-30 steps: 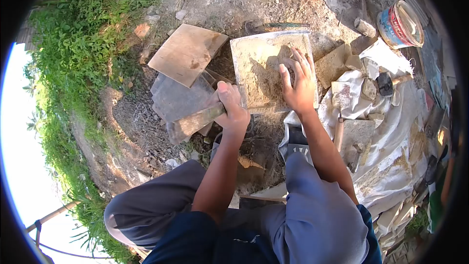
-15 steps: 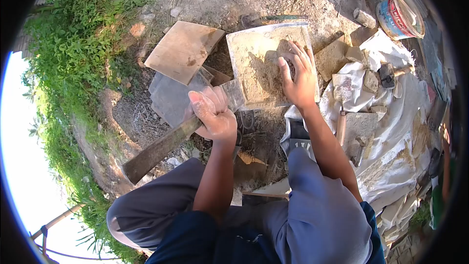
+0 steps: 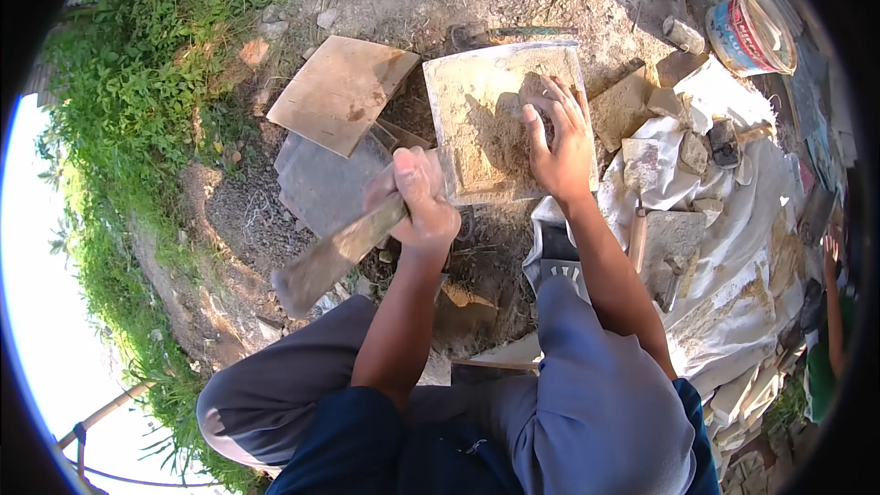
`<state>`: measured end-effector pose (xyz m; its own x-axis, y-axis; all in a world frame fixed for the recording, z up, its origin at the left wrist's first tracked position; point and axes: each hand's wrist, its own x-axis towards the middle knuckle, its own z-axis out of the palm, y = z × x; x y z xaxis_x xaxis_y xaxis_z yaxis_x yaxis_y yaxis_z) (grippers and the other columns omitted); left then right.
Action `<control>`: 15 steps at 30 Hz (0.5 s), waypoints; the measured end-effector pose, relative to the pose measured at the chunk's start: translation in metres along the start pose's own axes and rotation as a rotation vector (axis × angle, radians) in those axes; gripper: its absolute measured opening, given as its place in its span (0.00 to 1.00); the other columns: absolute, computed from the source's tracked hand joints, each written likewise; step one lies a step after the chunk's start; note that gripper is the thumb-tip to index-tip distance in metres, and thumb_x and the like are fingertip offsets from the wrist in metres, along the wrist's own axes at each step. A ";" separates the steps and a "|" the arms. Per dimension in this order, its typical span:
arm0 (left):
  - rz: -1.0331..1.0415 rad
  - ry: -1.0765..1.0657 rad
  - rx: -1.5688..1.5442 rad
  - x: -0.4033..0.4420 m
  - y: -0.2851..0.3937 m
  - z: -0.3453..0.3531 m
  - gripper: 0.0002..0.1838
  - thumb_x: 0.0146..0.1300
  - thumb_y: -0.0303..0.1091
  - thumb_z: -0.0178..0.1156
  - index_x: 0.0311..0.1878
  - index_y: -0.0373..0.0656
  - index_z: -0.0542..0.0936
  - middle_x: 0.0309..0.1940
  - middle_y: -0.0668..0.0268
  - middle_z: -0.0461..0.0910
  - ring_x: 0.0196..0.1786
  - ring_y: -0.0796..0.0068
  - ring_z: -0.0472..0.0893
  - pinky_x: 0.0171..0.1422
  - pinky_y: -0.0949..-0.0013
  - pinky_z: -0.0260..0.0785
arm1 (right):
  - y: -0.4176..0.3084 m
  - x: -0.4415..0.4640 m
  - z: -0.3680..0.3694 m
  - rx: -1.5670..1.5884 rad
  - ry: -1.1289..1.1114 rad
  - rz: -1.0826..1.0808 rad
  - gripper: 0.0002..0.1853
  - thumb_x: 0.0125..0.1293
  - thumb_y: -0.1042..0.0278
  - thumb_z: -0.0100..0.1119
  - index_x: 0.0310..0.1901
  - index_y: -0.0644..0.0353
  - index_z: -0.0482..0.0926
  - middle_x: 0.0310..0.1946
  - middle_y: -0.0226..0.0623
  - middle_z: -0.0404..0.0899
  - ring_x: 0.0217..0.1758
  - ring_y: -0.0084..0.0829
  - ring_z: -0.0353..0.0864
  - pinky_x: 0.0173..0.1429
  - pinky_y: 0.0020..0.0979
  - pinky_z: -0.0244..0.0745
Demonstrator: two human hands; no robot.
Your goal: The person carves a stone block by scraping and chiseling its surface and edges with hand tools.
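My left hand (image 3: pixel 422 197) is closed around a flat, dusty bar (image 3: pixel 344 252), wood by its look, slanting down to the left; bar and hand are slightly blurred. The bar's upper end is near the lower left edge of a square slab (image 3: pixel 467 151) whose top is coated in sandy, tan material. On the right part of that slab lies my right hand (image 3: pixel 562 151), flat with fingers stretched out. Beside the slab on the left, a tan square tile (image 3: pixel 344 92) overlaps grey sheets (image 3: pixel 330 183).
A paint bucket (image 3: pixel 747 32) stands at upper right. A trowel (image 3: pixel 639 192), a hammer (image 3: pixel 729 142) and stone pieces (image 3: pixel 632 105) lie on or beside a white sheet (image 3: pixel 733 284). Green plants (image 3: pixel 137 110) grow at left. Another person's arm (image 3: pixel 834 312) shows at far right.
The bar's lower left end has moved right and slightly up, and my left hand has turned and shifted a little right. My right hand stays on the slab.
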<state>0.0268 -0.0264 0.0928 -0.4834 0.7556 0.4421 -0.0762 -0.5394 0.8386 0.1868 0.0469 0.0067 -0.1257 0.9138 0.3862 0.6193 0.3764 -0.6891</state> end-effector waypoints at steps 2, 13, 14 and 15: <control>0.016 0.090 -0.097 -0.005 0.008 0.005 0.23 0.75 0.26 0.49 0.20 0.45 0.57 0.13 0.74 0.58 0.16 0.86 0.54 0.20 0.69 0.42 | 0.000 -0.004 -0.001 0.046 0.014 0.009 0.13 0.72 0.59 0.58 0.47 0.59 0.82 0.64 0.45 0.76 0.73 0.45 0.68 0.81 0.49 0.49; 0.079 -0.012 -0.001 -0.012 0.000 -0.003 0.23 0.79 0.35 0.43 0.21 0.50 0.58 0.13 0.74 0.52 0.16 0.82 0.49 0.22 0.71 0.43 | 0.000 -0.005 0.000 0.047 0.018 0.029 0.13 0.72 0.58 0.59 0.45 0.59 0.82 0.64 0.43 0.76 0.74 0.43 0.67 0.81 0.49 0.49; -0.072 -0.004 0.202 -0.018 -0.014 -0.008 0.24 0.79 0.35 0.44 0.20 0.50 0.57 0.13 0.75 0.52 0.16 0.82 0.49 0.22 0.71 0.43 | -0.003 -0.004 -0.001 0.052 0.022 0.020 0.13 0.72 0.58 0.59 0.45 0.59 0.82 0.64 0.43 0.76 0.74 0.43 0.67 0.81 0.49 0.49; -0.102 -0.010 0.239 -0.013 -0.009 -0.007 0.24 0.79 0.35 0.45 0.20 0.50 0.57 0.13 0.75 0.53 0.16 0.83 0.50 0.22 0.71 0.43 | -0.004 -0.004 -0.001 0.038 0.020 0.027 0.13 0.71 0.58 0.59 0.45 0.59 0.83 0.64 0.43 0.76 0.73 0.44 0.68 0.81 0.49 0.49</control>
<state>0.0281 -0.0339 0.0770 -0.4749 0.8059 0.3536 0.0852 -0.3578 0.9299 0.1860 0.0414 0.0084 -0.0937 0.9208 0.3787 0.5924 0.3573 -0.7221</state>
